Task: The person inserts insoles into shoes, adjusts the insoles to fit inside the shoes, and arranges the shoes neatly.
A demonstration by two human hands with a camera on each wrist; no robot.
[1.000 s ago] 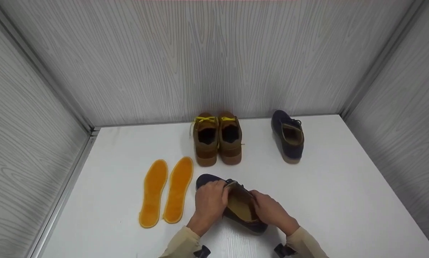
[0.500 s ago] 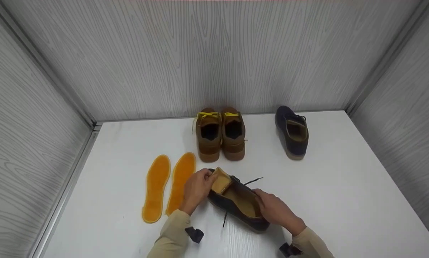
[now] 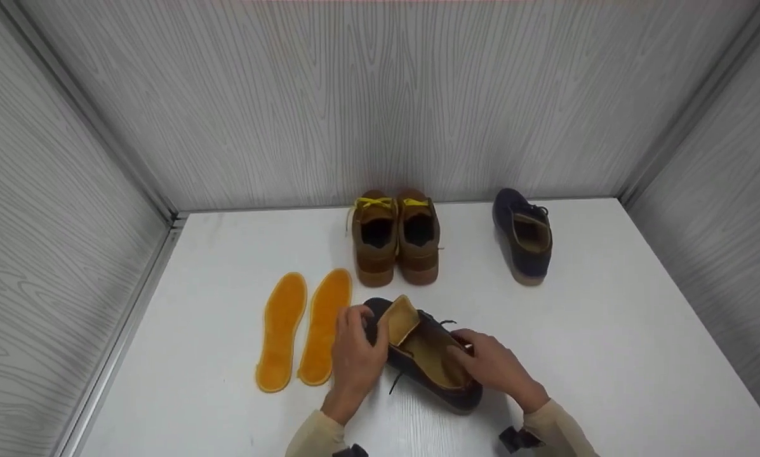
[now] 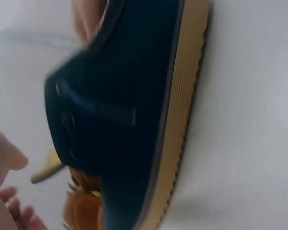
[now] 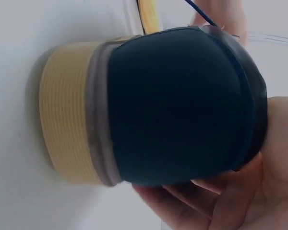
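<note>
1. Head view: the navy shoe sits near centre, toe pointing far left. My left hand is loosely spread by the toe, beside the folded-back tongue; my right hand grips the collar's right side. The loose lace could snag under my left hand.
2. Left wrist: thumb and tongue look apart; unheld, the tongue may flop back.
3. Right wrist: my fingers curl beside the heel; a slack grip might let the shoe twist.

The nearer navy lace-up shoe looks matt, like cloth or suede, above a finely ribbed, rubbery sole. Left of it, the orange insoles appear matt, felt-like; beneath, the white tabletop is smooth; behind, the grey panel wears printed wood grain.
</note>
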